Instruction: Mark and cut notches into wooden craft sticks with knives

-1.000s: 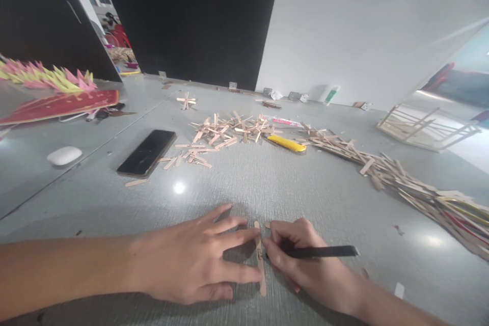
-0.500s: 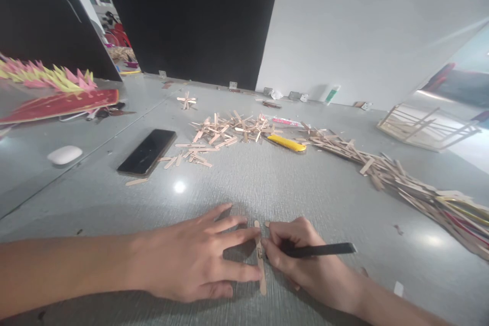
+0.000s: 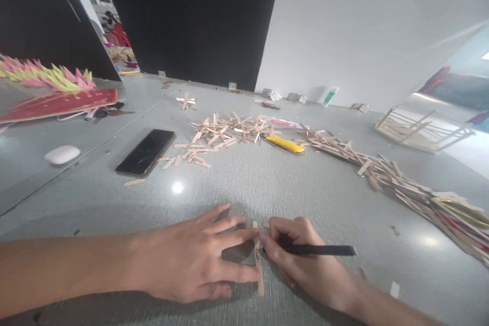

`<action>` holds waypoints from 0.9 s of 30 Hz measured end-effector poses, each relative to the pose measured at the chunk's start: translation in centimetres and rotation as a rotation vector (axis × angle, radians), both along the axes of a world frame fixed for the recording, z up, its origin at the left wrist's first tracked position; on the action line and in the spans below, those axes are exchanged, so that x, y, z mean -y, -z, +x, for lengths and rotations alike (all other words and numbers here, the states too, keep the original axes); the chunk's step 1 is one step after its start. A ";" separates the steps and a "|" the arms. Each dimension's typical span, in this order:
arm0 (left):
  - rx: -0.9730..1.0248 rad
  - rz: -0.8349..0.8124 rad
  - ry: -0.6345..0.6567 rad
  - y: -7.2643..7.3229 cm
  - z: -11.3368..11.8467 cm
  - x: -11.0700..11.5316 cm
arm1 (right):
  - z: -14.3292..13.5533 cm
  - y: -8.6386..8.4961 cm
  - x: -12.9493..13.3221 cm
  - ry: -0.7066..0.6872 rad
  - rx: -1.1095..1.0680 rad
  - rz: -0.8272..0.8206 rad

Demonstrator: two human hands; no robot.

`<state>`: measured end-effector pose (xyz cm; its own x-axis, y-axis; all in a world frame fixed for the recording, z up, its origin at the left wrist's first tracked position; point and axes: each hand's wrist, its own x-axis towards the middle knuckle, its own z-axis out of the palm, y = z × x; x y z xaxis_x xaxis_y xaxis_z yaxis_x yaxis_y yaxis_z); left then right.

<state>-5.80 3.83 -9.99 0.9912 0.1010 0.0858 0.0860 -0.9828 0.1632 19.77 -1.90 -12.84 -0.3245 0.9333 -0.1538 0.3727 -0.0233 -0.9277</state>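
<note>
Fingers of the left hand point(image 3: 194, 260) are spread wide, palm down, two of the tips touching one stick point(image 3: 261, 285) laid lengthwise between the two hands on the table point(image 3: 214, 188). The right hand point(image 3: 309, 265) is closed in a writing grip around one black pen point(image 3: 328, 250), its tip at dark marks near the stick's middle; these are too small to read. One more stick end point(image 3: 266, 224) shows beside the right fingertips.

Ahead lie one phone point(image 3: 145, 152), one loose stick point(image 3: 135, 182) near its lower edge, one white case point(image 3: 62, 155) and one yellow tool point(image 3: 285, 144). The stick pile point(image 3: 217, 130) is too tangled to count. One small cluster point(image 3: 186, 101) stands apart behind it. Pink print on a white wrapper point(image 3: 284, 122) and a green label on a white tube point(image 3: 329, 96) cannot be read.
</note>
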 end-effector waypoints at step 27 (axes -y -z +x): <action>0.046 0.025 -0.001 0.7 -0.2 -0.3 | 10.3 -3.2 -5.5 -0.091 1.032 0.662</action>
<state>-6.02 4.16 -10.66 0.9860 0.0990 0.1340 0.0798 -0.9866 0.1424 30.05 3.57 -9.67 -0.3992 0.9092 0.1181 0.9145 0.4041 -0.0205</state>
